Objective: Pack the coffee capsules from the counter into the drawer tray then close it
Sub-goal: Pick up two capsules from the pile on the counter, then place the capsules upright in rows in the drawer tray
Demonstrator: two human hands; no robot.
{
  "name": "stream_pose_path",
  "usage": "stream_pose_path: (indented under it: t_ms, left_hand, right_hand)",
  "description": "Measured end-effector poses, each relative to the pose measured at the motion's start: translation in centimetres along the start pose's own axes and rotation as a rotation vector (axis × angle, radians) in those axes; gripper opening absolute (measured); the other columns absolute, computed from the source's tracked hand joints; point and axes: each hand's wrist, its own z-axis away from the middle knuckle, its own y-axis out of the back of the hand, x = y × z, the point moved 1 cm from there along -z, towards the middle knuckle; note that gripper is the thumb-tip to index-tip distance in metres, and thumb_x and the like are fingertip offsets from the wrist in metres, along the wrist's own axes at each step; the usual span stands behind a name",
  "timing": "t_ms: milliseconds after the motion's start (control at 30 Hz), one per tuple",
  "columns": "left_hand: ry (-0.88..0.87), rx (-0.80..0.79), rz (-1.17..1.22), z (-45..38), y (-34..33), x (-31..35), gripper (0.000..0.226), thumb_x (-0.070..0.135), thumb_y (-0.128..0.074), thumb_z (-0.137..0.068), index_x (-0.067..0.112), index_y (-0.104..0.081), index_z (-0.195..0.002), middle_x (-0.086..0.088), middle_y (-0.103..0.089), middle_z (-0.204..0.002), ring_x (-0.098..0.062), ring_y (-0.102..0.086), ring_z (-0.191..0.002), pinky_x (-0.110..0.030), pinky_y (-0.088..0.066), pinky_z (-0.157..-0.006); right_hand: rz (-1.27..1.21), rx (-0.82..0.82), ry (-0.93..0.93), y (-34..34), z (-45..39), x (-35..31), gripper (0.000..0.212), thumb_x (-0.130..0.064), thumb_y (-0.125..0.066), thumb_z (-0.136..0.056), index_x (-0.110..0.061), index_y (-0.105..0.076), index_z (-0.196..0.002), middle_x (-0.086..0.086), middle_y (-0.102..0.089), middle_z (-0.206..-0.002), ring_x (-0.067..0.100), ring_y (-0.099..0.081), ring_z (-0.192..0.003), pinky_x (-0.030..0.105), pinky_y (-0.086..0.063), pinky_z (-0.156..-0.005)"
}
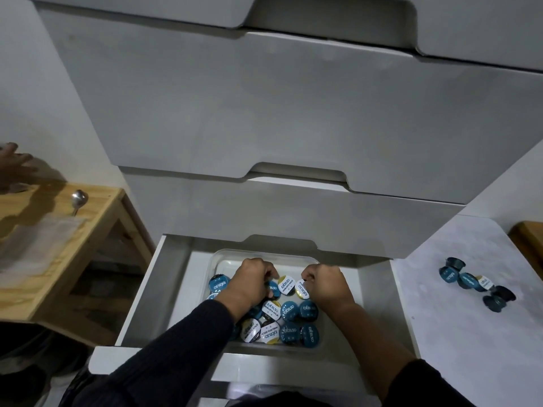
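My left hand (252, 282) and right hand (324, 284) were both down in the clear tray (216, 259), fingers curled in toward its far edge. The right fingertips pinched the rim of a white-and-gold capsule (302, 288), tipped up on edge with its foil lid facing left. The left fingers were pressed together over a blue capsule (272, 288); whether they truly held it I could not tell, since the knuckles hid the tips.

Around my hands, the capsules in the tray (296, 321) lay mostly lid-up in rough rows toward the near edge, blue lids and white ones mixed, their short axes pointing up at me. The tray sat inside the open white drawer (164, 277), toward its right side.

To do this step well, I judged each capsule should go down flat, lid up, snug against its neighbours, so the far row filled without anything riding high enough to catch when the drawer shut.

A small cluster of loose capsules (470, 282) waited on the pale counter (440, 333) near its right edge, several tipped on their sides. On the wooden shelf (97, 230) to the left lay a spoon (78, 201); another person's hand (13, 164) showed at that edge.
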Motion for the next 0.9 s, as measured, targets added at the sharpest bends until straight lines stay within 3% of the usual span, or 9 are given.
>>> stream_pose_path:
  t_ms: [133,300,400,467,533,600,633,800,900]
  left_hand:
    - [-0.013,0.062,-0.027,0.6,0.3,0.5,0.022,0.009,-0.064,-0.084,0.014,-0.068,-0.105,-0.006,-0.064,-0.11,-0.017,-0.062,-0.095,-0.021,-0.049,-0.086]
    - [-0.044,0.097,-0.195,1.8,0.5,1.9,0.028,0.017,-0.051,-0.092,0.013,-0.058,-0.118,-0.008,-0.054,-0.124,-0.024,-0.055,-0.11,-0.032,-0.047,-0.091]
    - [-0.102,0.149,-0.312,2.9,0.3,2.8,0.037,0.021,-0.044,-0.096,0.01,-0.045,-0.131,-0.008,-0.046,-0.134,-0.021,-0.044,-0.123,-0.03,-0.042,-0.097]
    - [-0.102,0.204,-0.355,4.2,0.3,3.6,0.036,0.021,-0.042,-0.096,0.007,-0.045,-0.129,-0.01,-0.048,-0.132,-0.022,-0.044,-0.123,-0.028,-0.04,-0.098]
    - [-0.182,0.334,-0.423,5.5,0.2,4.2,0.029,0.025,-0.062,-0.084,0.008,-0.063,-0.107,-0.007,-0.064,-0.107,-0.017,-0.059,-0.101,-0.021,-0.048,-0.084]
    - [-0.244,0.402,-0.428,5.9,-0.5,4.3,0.026,0.032,-0.082,-0.059,0.017,-0.071,-0.077,0.004,-0.068,-0.075,-0.008,-0.065,-0.07,-0.013,-0.051,-0.058]
    - [-0.239,0.403,-0.401,6.1,-1.0,4.4,0.024,0.034,-0.081,-0.06,0.018,-0.071,-0.075,0.006,-0.067,-0.071,-0.007,-0.064,-0.066,-0.012,-0.051,-0.056]
    - [-0.304,0.508,-0.344,7.2,-2.2,7.5,0.019,0.029,-0.071,-0.074,0.018,-0.069,-0.089,0.004,-0.07,-0.081,-0.009,-0.067,-0.075,-0.015,-0.053,-0.062]
    - [-0.265,0.412,-0.264,7.1,-2.8,10.9,0.031,0.027,-0.048,-0.092,0.014,-0.057,-0.119,-0.003,-0.062,-0.115,-0.015,-0.058,-0.108,-0.023,-0.049,-0.089]
  right_hand:
    - [0.081,0.02,0.027,0.4,0.9,-1.1,0.026,-0.02,-0.053,-0.088,-0.012,-0.063,-0.11,0.01,-0.065,-0.115,0.025,-0.06,-0.1,0.026,-0.045,-0.082]
    - [0.164,0.07,0.13,0.2,2.4,-2.1,0.04,-0.028,-0.049,-0.093,-0.015,-0.047,-0.13,0.004,-0.049,-0.136,0.02,-0.049,-0.12,0.03,-0.041,-0.1]
    - [0.197,0.146,0.165,-0.2,3.4,-2.2,0.039,-0.028,-0.047,-0.092,-0.013,-0.048,-0.128,0.005,-0.05,-0.131,0.02,-0.048,-0.121,0.029,-0.043,-0.096]
    - [0.175,0.267,0.21,-0.4,4.4,-2.2,0.033,-0.027,-0.047,-0.084,-0.01,-0.062,-0.108,0.006,-0.064,-0.106,0.022,-0.063,-0.099,0.024,-0.052,-0.079]
    - [0.164,0.341,0.264,-0.3,5.4,-2.0,0.034,-0.029,-0.044,-0.077,-0.011,-0.067,-0.092,0.003,-0.069,-0.087,0.018,-0.068,-0.081,0.019,-0.053,-0.069]
    - [0.183,0.39,0.307,-0.1,6.3,-1.6,0.032,-0.026,-0.045,-0.078,-0.009,-0.068,-0.093,0.005,-0.07,-0.087,0.019,-0.067,-0.081,0.021,-0.051,-0.077]
    - [0.162,0.416,0.33,0.1,6.7,-1.4,0.03,-0.023,-0.046,-0.081,-0.007,-0.068,-0.094,0.007,-0.069,-0.088,0.02,-0.066,-0.082,0.021,-0.048,-0.08]
    - [0.197,0.425,0.316,2.0,8.0,0.9,0.042,-0.028,-0.033,-0.097,-0.005,-0.069,-0.098,0.012,-0.072,-0.093,0.022,-0.069,-0.086,0.025,-0.055,-0.076]
    - [0.126,0.425,0.215,3.9,7.9,3.2,0.045,-0.037,-0.033,-0.093,-0.01,-0.065,-0.109,0.01,-0.069,-0.11,0.023,-0.066,-0.102,0.028,-0.051,-0.088]
